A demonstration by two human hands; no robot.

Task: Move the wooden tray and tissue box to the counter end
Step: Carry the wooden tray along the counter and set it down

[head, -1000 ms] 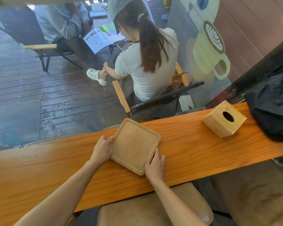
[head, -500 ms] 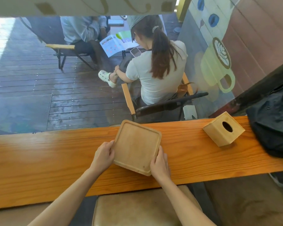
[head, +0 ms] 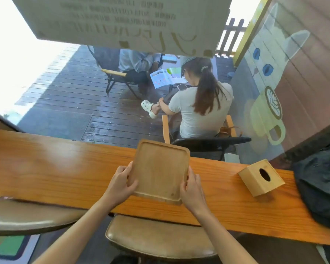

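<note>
A square wooden tray (head: 158, 168) with a raised rim is held over the long orange-brown wooden counter (head: 46, 168), its far edge tipped up past the counter's back edge. My left hand (head: 120, 183) grips its left side with the thumb on top. My right hand (head: 191, 187) grips its right side near the front corner. A cube-shaped wooden tissue box (head: 261, 177) with an oval hole in its top stands on the counter to the right, apart from both hands.
A black bag (head: 320, 183) lies on the counter's right end, just past the tissue box. Two tan padded stools (head: 156, 237) stand under the counter's front edge. Behind a window, two people sit on chairs on a dark deck.
Both hands have closed on the tray's sides and lifted it off the counter, tipping its far edge up. The view has tilted upward and shifted left.
</note>
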